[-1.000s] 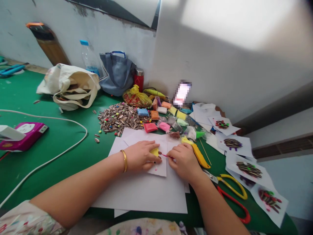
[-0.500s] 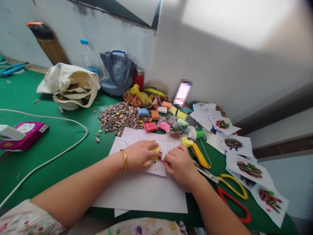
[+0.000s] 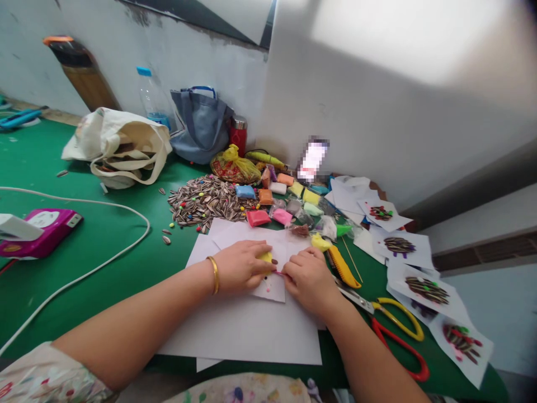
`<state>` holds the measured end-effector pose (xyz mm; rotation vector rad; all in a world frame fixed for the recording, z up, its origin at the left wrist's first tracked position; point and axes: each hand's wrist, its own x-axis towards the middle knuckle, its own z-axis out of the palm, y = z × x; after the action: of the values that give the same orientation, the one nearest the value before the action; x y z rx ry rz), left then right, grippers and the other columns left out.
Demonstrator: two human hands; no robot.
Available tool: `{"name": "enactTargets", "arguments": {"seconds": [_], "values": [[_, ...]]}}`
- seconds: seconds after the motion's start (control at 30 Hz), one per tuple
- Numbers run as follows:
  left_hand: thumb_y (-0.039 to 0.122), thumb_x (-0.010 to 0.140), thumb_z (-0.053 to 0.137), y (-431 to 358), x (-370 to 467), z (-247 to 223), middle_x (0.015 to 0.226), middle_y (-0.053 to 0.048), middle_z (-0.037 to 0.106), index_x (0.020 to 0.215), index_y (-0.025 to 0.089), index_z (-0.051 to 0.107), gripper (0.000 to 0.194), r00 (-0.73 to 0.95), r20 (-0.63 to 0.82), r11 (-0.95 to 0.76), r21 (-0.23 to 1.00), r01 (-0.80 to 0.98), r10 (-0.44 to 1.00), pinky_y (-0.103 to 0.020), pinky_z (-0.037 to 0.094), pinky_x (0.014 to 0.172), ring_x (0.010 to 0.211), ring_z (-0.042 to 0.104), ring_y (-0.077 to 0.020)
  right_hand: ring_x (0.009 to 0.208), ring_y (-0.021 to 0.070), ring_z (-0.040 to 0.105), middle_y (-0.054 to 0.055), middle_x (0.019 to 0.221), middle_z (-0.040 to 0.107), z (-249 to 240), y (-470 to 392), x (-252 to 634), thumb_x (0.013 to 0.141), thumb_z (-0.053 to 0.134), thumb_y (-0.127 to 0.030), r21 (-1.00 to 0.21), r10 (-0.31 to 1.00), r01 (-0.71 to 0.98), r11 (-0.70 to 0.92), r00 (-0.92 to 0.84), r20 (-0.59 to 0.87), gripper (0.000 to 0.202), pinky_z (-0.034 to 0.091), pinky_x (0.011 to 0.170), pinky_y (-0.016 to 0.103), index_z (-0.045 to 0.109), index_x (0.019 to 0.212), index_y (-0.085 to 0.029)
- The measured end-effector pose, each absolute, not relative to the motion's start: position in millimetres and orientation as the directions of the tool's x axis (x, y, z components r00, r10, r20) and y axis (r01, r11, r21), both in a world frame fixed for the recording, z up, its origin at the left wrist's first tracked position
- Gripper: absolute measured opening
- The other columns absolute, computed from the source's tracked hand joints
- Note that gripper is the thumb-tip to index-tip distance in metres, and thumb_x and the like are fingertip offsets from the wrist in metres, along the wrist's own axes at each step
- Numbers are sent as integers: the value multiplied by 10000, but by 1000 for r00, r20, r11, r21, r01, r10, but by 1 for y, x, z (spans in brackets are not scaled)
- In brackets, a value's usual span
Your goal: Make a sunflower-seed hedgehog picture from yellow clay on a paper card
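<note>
On a small white sheet of paper [image 3: 274, 294] lies a flat yellow clay shape [image 3: 267, 257] with a dark brown spot at its right edge. My left hand [image 3: 243, 264] lies over the shape and the paper with its fingers stretched out, hiding much of the shape. Close by on the right, my right hand [image 3: 308, 277] is closed, pinching a thin pink stick-like tool [image 3: 278, 272] whose tip reaches the shape's lower right side. Small black and pink bits sit on the paper below. Larger white sheets [image 3: 247, 330] lie underneath.
Scissors [image 3: 373, 307] and a yellow utility knife [image 3: 344, 267] lie right of my right hand. Behind are clay packets [image 3: 282, 216] and a sunflower seed pile [image 3: 210, 201]. Decorated paper cards [image 3: 428, 291] line the right edge; a white cable [image 3: 104, 268] curves at left.
The pink tool's tip and my right fingers have shifted very slightly beside the yellow shape. My left hand stays in place.
</note>
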<state>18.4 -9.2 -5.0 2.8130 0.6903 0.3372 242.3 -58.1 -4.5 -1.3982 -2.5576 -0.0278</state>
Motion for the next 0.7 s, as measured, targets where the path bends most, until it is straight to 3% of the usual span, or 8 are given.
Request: {"name": "enactTargets", "arguments": {"seconds": [0.7], "values": [[260, 848, 560, -9, 19, -5, 1353, -102, 556, 1180, 292, 675, 353, 862, 178, -868, 258, 425, 475, -457, 397, 1068, 1260, 507, -300, 769, 176, 521, 11, 710, 645, -5, -59, 241, 853, 569, -200, -110, 820, 822, 558, -527, 221, 148, 272, 897, 395, 661, 738, -220]]}}
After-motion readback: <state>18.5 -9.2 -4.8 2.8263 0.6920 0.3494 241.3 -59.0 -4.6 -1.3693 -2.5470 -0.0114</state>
